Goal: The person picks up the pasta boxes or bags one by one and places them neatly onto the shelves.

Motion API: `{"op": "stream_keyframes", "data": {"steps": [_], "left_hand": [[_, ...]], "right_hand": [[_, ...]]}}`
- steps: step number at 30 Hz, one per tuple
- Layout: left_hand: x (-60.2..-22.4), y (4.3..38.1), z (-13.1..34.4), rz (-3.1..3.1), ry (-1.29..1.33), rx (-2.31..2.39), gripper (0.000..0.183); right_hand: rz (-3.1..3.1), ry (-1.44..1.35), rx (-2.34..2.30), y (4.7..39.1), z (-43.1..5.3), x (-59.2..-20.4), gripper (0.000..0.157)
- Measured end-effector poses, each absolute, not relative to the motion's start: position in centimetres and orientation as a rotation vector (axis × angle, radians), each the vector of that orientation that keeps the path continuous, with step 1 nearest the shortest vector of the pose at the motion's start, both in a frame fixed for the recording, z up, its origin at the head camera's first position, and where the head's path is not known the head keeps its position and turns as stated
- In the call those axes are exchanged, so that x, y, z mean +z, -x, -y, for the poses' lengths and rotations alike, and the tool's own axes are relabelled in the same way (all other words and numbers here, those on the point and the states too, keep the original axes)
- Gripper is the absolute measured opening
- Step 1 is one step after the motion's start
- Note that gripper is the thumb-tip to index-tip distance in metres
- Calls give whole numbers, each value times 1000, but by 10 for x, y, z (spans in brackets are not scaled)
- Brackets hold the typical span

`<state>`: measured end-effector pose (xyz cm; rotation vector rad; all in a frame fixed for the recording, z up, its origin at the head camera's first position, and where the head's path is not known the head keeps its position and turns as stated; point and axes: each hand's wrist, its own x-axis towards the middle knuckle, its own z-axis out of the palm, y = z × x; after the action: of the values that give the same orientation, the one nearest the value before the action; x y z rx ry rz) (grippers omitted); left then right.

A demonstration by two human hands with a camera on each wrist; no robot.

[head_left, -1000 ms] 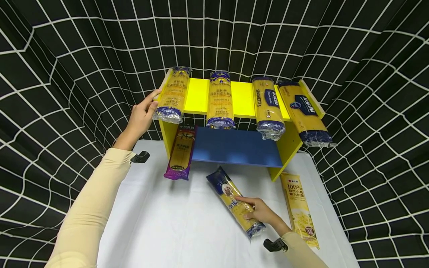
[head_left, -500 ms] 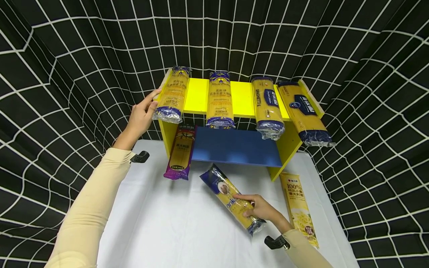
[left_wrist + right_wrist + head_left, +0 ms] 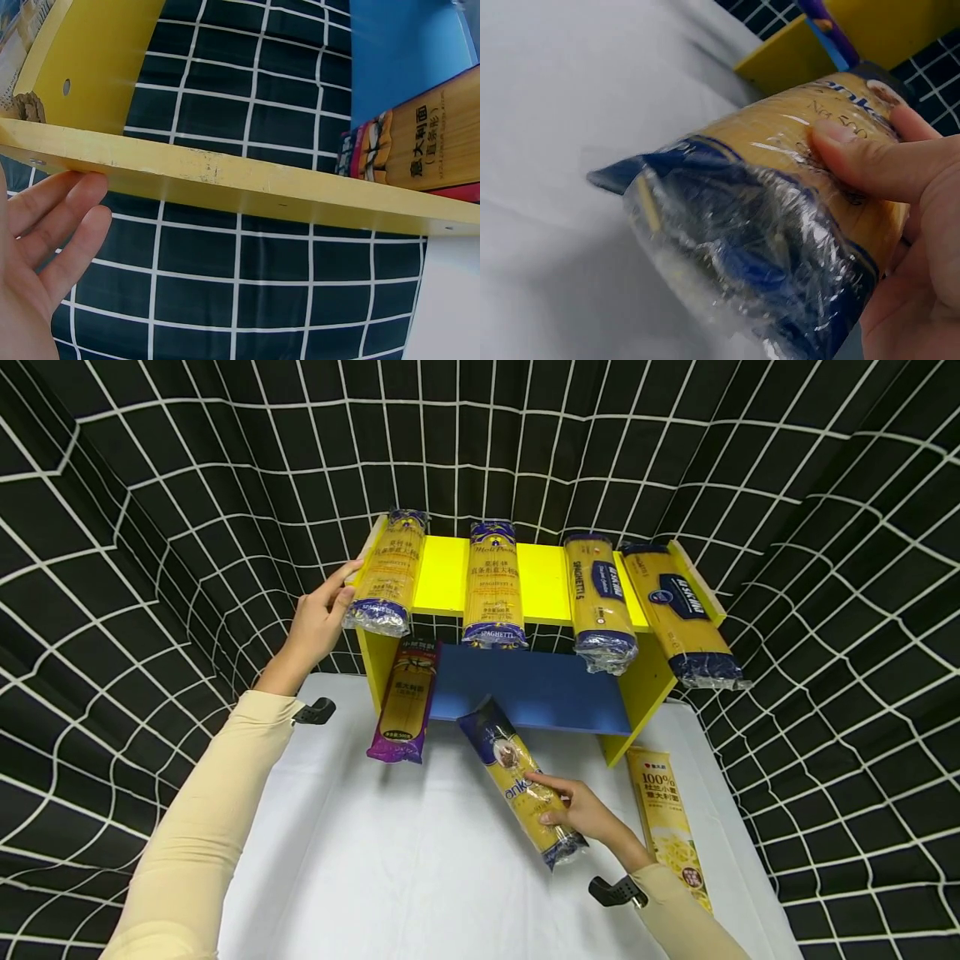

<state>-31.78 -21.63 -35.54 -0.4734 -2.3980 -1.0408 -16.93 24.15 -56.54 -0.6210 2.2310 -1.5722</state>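
Note:
My right hand grips a blue and yellow spaghetti packet, thumb on one face in the right wrist view. The packet is tilted, its dark blue far end in front of the lower shelf's edge. My left hand touches the outside of the yellow shelf's left side panel, fingers fairly straight in the left wrist view. Beside it on the top shelf lies a spaghetti packet. A purple pasta packet lies at the left end of the blue lower shelf, its near end jutting out.
Three more spaghetti packets lie along the yellow top shelf, including a middle one and a tilted one at the right end. A yellow pasta packet lies on the white tablecloth. Black gridded curtain surrounds everything.
The right hand has carried its spaghetti packet forward and up, and the packet's far end now overlaps the blue shelf's front edge. The left hand has stayed at the side panel.

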Motion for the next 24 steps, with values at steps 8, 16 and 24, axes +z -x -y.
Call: {"op": "stream_keyframes", "data": {"steps": [8,16,24], "left_hand": [[-355,318,216,2401,475,-1039,44],[-355,316,215,2411,460,-1041,44],[-355,316,215,2416,458,-1050,44]], "right_hand": [[-2325,492,-1608,172,-237,-564,71],[-2257,349,-1723,175,-233,-565,73],[-2254,282,-1795,181,-225,-566,74]]}}
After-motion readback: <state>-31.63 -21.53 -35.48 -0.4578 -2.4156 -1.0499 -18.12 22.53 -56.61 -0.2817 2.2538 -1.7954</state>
